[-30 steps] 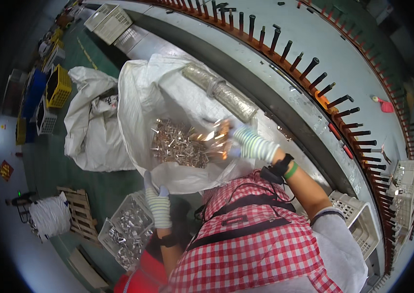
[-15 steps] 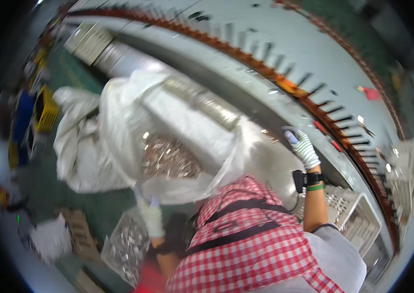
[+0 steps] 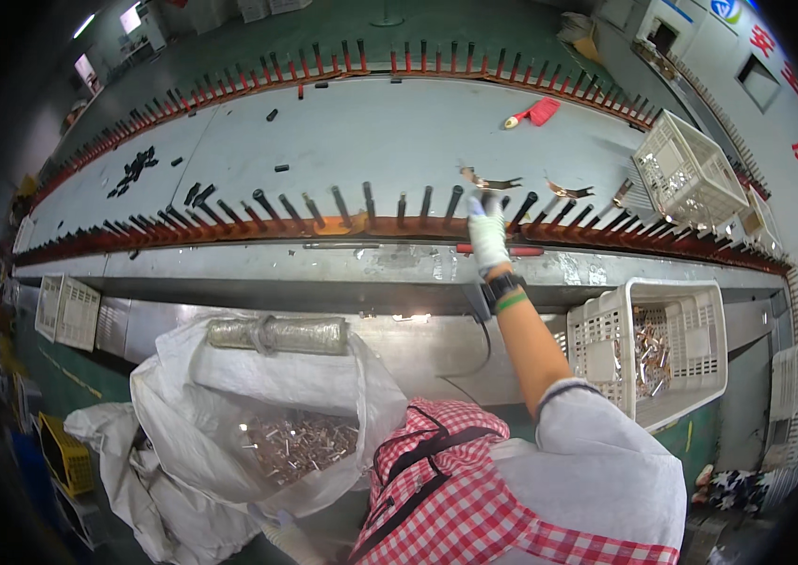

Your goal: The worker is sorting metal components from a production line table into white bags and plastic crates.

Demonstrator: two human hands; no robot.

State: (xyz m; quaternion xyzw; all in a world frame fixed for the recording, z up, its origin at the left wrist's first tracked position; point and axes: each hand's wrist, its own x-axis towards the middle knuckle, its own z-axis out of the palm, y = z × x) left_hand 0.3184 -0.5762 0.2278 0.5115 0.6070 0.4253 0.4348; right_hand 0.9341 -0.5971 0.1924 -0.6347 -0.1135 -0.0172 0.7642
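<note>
right gloved hand (image 3: 487, 231) up at row of black pegs (image 3: 361, 205) on long grey conveyor table (image 3: 370, 132), grip unclear; left hand hidden.

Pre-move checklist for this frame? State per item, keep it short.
1. Right hand at the peg row: ok, the gloved hand is up among the pegs.
2. Right hand's grasp: cannot tell, fingers too small to read.
3. Left hand in view: not ok, hidden below the frame.
4. White sack open, metal parts visible: ok.
5. White basket beside the right arm holds parts: ok.
6. Loose metal strips beyond the pegs: ok, lying apart.
</note>
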